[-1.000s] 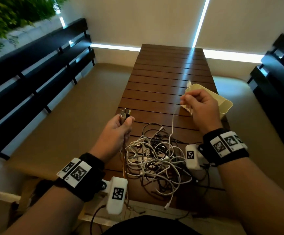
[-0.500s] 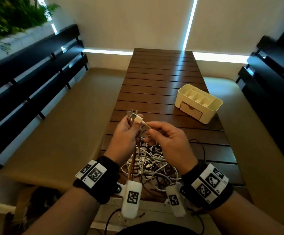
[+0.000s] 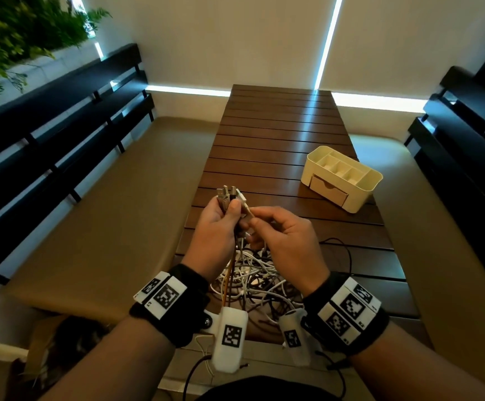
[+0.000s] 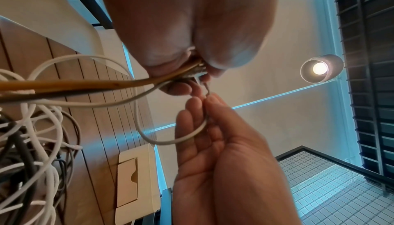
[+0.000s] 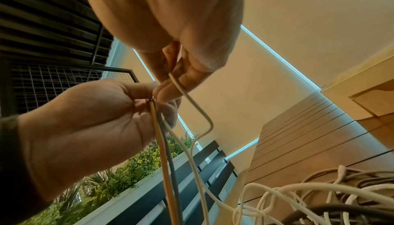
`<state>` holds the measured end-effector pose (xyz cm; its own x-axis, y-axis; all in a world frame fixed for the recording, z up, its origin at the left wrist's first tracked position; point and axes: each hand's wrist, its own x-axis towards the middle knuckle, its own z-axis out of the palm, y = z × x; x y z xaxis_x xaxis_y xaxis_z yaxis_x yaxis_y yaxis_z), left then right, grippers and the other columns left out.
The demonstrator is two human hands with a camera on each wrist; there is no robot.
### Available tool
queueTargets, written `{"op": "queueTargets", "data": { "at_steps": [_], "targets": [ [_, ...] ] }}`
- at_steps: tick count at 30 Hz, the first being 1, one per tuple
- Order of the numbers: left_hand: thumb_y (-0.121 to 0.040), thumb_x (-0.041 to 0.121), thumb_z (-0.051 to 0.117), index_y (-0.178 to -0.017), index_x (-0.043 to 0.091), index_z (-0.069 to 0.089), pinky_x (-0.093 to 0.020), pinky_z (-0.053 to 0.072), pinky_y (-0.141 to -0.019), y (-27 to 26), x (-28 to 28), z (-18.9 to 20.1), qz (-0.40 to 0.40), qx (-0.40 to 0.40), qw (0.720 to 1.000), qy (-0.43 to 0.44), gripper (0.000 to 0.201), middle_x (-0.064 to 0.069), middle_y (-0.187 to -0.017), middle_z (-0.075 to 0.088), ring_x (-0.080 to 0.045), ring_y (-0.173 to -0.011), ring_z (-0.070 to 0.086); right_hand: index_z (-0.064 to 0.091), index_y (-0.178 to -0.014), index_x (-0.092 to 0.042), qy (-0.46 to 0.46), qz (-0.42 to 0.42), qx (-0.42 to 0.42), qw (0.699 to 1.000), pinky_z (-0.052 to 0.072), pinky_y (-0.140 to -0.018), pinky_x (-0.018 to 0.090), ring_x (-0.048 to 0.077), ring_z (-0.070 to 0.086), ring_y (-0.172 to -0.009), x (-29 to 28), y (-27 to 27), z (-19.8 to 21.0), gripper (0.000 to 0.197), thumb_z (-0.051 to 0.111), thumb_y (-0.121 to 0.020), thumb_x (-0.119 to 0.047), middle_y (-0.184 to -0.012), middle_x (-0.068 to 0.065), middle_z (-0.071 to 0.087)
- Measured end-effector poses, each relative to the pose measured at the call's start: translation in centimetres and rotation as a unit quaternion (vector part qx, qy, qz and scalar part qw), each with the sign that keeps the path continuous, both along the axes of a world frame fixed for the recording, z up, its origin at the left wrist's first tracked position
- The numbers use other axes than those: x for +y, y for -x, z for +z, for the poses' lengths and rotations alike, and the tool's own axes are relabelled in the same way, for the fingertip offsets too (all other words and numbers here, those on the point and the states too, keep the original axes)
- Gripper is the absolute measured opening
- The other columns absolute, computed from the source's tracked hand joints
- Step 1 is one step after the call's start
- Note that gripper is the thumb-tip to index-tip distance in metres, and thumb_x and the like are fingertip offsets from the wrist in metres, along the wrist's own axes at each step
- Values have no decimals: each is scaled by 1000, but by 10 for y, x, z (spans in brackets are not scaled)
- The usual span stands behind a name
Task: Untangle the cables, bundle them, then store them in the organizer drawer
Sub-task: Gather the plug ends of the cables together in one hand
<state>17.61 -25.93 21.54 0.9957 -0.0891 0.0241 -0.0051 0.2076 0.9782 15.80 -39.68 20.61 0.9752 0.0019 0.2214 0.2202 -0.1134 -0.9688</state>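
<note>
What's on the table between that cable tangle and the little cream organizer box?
Just bare table slats. In the head view, one thin dark cable loops out from the tangle but stops short of the organizer.

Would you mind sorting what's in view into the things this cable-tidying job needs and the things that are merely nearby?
Part of the job:
- cable ends gripped in the left hand
- white cable pinched by the right hand
- tangled cable pile
- organizer, drawer closed

Merely nearby:
- slatted table
- benches
- plants
- lamp
</note>
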Motion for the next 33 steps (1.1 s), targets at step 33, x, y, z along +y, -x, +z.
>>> {"op": "queueTargets", "data": {
  "at_steps": [33],
  "targets": [
    [-105,18,41,-103,10,56,-27,55,-64,7,3,3,-114,56,991,50,17,-5,-76,63,-15,-66,63,69,-103,-19,84,45,-36,995,58,-77,33,12,65,-84,-19,-19,25,20,73,-86,-9,-94,-2,67]
  ]
}}
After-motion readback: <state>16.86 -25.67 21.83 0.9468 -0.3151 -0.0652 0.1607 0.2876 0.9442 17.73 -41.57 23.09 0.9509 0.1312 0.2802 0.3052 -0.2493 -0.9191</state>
